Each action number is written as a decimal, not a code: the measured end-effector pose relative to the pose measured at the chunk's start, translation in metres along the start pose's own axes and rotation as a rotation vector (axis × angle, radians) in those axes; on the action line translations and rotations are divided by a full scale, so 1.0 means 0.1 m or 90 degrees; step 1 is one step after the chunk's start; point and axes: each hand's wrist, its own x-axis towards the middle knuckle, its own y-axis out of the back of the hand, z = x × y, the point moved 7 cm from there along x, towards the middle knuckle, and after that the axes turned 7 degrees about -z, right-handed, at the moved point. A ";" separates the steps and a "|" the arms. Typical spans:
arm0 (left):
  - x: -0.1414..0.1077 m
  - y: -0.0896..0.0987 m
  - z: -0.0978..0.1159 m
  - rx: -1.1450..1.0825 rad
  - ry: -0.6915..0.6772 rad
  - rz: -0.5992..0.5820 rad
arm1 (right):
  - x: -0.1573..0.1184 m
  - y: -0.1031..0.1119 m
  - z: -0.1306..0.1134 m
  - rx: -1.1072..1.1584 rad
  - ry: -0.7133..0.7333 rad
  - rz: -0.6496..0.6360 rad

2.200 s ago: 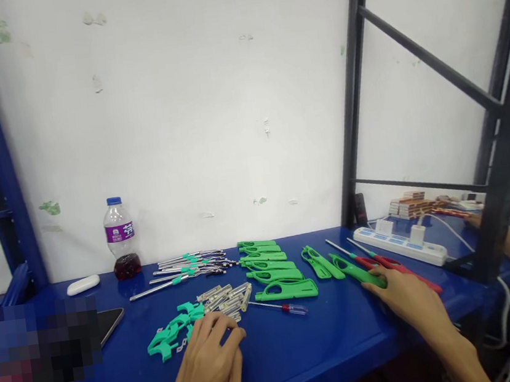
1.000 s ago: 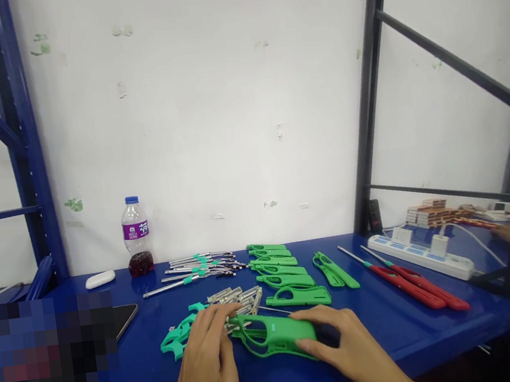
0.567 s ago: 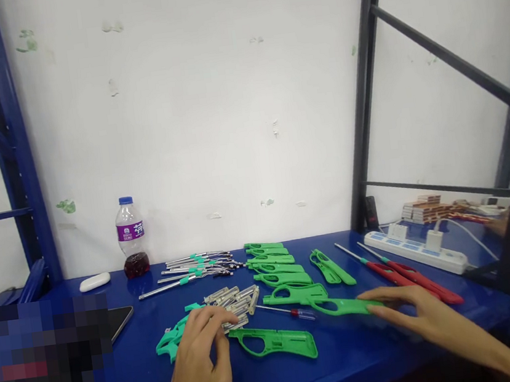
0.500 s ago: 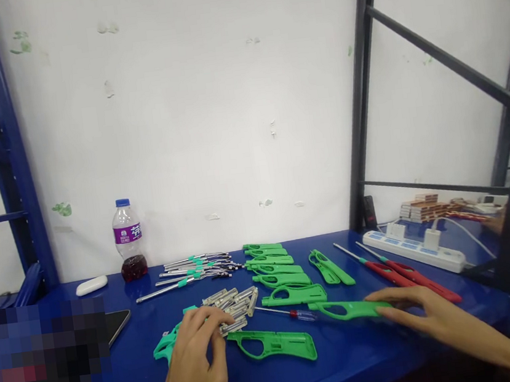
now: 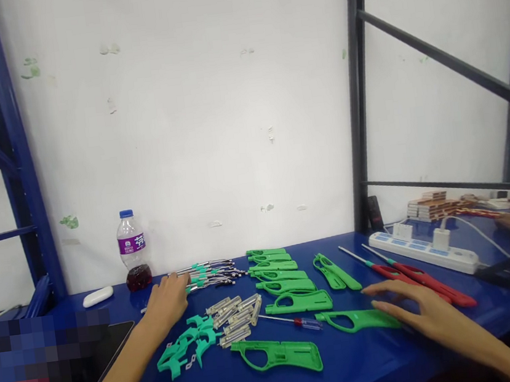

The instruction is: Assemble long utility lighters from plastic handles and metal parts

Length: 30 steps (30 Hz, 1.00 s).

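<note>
My left hand (image 5: 167,300) lies over the left ends of the metal rods with teal collars and wires (image 5: 210,278); its fingertips touch that pile, and any grip is hidden. Near the right end of a green handle shell (image 5: 361,320), my right hand (image 5: 406,305) hovers with thumb and fingers apart, holding nothing. An open green half shell (image 5: 282,356) rests at the front. Between the hands are clear cylinders (image 5: 238,318), teal trigger pieces (image 5: 192,341), a screwdriver (image 5: 307,324) and a column of several green shells (image 5: 276,267).
Two red lighters (image 5: 414,277) lie at the right, beside a white power strip (image 5: 423,251). A bottle (image 5: 133,249) and a white case (image 5: 97,296) stand at the back left. A dark tablet (image 5: 95,371) is front left. Metal posts flank the blue table (image 5: 351,365).
My left hand has moved up and left from the clear cylinders to the rods, uncovering the teal pieces. My right hand has come off the green shell. The view has shifted slightly.
</note>
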 end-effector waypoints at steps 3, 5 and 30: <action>0.03 -0.15 -0.11 0.019 0.006 -0.028 | -0.01 0.00 -0.15 0.013 0.033 0.036; 0.03 -0.20 -0.14 0.026 -0.002 -0.038 | -0.01 -0.07 -0.33 0.032 0.061 0.042; -1.49 0.51 0.46 -0.041 -0.193 0.348 | -0.18 -1.07 -1.57 0.010 0.298 -0.161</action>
